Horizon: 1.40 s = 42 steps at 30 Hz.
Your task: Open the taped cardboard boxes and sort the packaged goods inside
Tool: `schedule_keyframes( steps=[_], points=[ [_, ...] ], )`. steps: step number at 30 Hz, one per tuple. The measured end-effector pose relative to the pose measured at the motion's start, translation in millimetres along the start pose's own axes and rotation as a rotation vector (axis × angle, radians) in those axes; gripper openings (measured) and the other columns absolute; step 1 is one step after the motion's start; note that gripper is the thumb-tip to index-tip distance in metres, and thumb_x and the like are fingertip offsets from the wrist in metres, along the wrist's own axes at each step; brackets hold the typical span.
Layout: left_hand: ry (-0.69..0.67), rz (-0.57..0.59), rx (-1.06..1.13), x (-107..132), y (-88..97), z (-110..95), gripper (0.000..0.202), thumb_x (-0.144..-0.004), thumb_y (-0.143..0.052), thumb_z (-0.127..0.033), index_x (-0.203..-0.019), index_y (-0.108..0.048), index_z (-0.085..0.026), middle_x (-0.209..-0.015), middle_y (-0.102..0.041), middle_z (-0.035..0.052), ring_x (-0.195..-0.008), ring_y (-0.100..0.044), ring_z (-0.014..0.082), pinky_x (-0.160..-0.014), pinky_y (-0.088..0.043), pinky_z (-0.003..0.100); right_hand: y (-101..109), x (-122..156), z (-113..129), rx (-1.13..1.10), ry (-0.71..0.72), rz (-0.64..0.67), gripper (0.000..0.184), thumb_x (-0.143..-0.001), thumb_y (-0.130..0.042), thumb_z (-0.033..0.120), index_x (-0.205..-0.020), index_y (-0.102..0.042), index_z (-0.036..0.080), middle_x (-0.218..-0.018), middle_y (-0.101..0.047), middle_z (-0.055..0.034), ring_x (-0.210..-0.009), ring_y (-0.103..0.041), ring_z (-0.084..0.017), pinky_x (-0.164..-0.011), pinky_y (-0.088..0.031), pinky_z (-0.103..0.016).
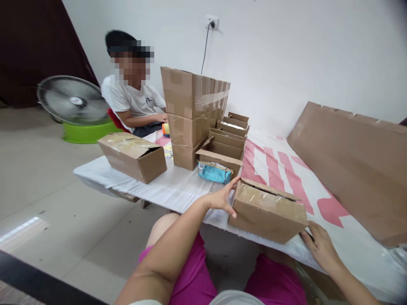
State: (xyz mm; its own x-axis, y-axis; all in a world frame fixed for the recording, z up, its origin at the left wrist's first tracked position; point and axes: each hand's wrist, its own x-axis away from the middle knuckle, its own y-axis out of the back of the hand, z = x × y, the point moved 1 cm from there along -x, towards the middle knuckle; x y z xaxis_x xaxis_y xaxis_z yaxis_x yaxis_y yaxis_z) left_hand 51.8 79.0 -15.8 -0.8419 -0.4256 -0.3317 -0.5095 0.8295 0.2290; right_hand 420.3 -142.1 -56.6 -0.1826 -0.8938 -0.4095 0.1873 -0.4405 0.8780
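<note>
A closed cardboard box [269, 207] sits at the table's front edge, a narrow gap showing along its top flap. My left hand [224, 199] grips its left end, thumb on the front face and index finger at the upper back corner. At the lower right corner of the box is my right hand [319, 245], fingers curled around a small dark object [309, 235] that is mostly hidden. A blue packet [215, 172] lies just beyond my left hand, against an open cardboard box [219, 159].
Stacked cardboard boxes [181, 131] rise mid-table beside a row of open ones. Another box [132, 156] lies left. Across the table sits a person [133, 97] near a fan [76, 101]. A large cardboard sheet [352, 169] leans at right. White-and-pink cloth [273, 165] covers the table.
</note>
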Motion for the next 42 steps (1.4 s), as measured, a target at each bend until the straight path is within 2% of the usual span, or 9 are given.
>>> schedule_keyframes(
  steps=[4, 8, 10, 16, 21, 24, 26, 31, 42],
  points=[
    [0.112, 0.032, 0.025, 2, -1.6, 0, 0.165, -0.035, -0.094, -0.048, -0.150, 0.022, -0.027, -0.158, -0.015, 0.0264, -0.142, -0.030, 0.0402, -0.116, -0.018, 0.059, -14, 10, 20, -0.341, -0.086, 0.077, 0.053, -0.085, -0.049, 0.056, -0.125, -0.052, 0.023, -0.124, -0.064, -0.0135, -0.117, -0.060, -0.031, -0.097, -0.049, -0.046],
    [0.158, 0.037, 0.037, 0, -5.9, -9, 0.165, -0.034, -0.095, -0.046, -0.151, 0.020, -0.027, -0.157, -0.020, 0.0250, -0.140, -0.035, 0.0389, -0.115, -0.023, 0.055, -41, 13, 48, -0.477, -0.279, 0.130, 0.072, -0.064, -0.068, 0.064, -0.118, -0.056, 0.018, -0.106, -0.070, -0.0138, -0.107, -0.064, -0.035, -0.092, -0.052, -0.044],
    [0.155, 0.011, 0.039, 0, -8.1, -13, 0.163, -0.035, -0.095, -0.047, -0.152, 0.017, -0.027, -0.158, -0.018, 0.0249, -0.138, -0.038, 0.0391, -0.113, -0.028, 0.054, -48, 9, 59, -0.569, -0.357, 0.097, 0.073, -0.063, -0.069, 0.064, -0.118, -0.056, 0.016, -0.105, -0.071, -0.0131, -0.110, -0.062, -0.034, -0.096, -0.050, -0.042],
    [0.042, -0.032, 0.026, 2, -9.5, -14, 0.161, -0.032, -0.096, -0.043, -0.153, 0.009, -0.027, -0.158, -0.021, 0.0251, -0.141, -0.031, 0.0394, -0.111, -0.032, 0.052, -31, 1, 72, -0.847, -0.573, -0.041, 0.077, -0.059, -0.073, 0.065, -0.119, -0.057, 0.018, -0.119, -0.067, -0.0108, -0.126, -0.050, -0.034, -0.115, -0.031, -0.046],
    [-0.091, -0.179, 0.207, -1, -5.2, -13, 0.130, -0.043, -0.094, -0.041, -0.152, -0.023, -0.033, -0.155, -0.029, 0.0207, -0.135, -0.042, 0.0362, -0.106, -0.036, 0.049, -18, 3, 79, -1.059, -0.738, -0.145, 0.070, -0.062, -0.074, 0.060, -0.120, -0.058, 0.026, -0.123, -0.066, -0.0054, -0.118, -0.058, -0.028, -0.105, -0.046, -0.040],
    [-0.072, -0.276, 0.213, -2, -4.6, -14, 0.099, -0.052, -0.091, -0.042, -0.139, -0.048, -0.027, -0.146, -0.043, 0.0178, -0.130, -0.048, 0.0321, -0.104, -0.039, 0.046, -20, 1, 80, -1.187, -0.751, -0.166, 0.067, -0.063, -0.074, 0.059, -0.123, -0.058, 0.032, -0.127, -0.064, -0.0014, -0.116, -0.059, -0.023, -0.098, -0.053, -0.035],
    [-0.003, -0.266, 0.176, -2, -6.5, -16, 0.091, -0.051, -0.092, -0.040, -0.133, -0.055, -0.025, -0.140, -0.050, 0.0160, -0.123, -0.052, 0.0298, -0.101, -0.042, 0.045, -20, 0, 81, -1.235, -0.746, -0.170, 0.066, -0.063, -0.074, 0.059, -0.123, -0.058, 0.035, -0.130, -0.062, -0.0002, -0.119, -0.058, -0.022, -0.100, -0.051, -0.034],
    [0.094, -0.043, 0.322, -3, -17.5, -21, 0.082, -0.059, -0.087, -0.047, -0.131, -0.056, -0.024, -0.120, -0.063, 0.0104, -0.095, -0.063, 0.0199, -0.082, -0.050, 0.034, -19, 3, 81, -1.260, -0.750, -0.148, 0.060, -0.068, -0.071, 0.060, -0.121, -0.060, 0.035, -0.128, -0.064, -0.0014, -0.118, -0.058, -0.023, -0.105, -0.047, -0.040],
    [0.094, -0.100, 0.472, -5, -23.8, -17, 0.084, -0.052, -0.091, -0.040, -0.128, -0.061, -0.021, -0.110, -0.065, 0.0070, -0.088, -0.062, 0.0161, -0.082, -0.051, 0.032, -36, 12, 72, -1.362, -0.719, -0.083, 0.063, -0.072, -0.070, 0.056, -0.130, -0.055, 0.036, -0.133, -0.061, -0.0007, -0.120, -0.057, -0.026, -0.101, -0.051, -0.042]
  ],
)
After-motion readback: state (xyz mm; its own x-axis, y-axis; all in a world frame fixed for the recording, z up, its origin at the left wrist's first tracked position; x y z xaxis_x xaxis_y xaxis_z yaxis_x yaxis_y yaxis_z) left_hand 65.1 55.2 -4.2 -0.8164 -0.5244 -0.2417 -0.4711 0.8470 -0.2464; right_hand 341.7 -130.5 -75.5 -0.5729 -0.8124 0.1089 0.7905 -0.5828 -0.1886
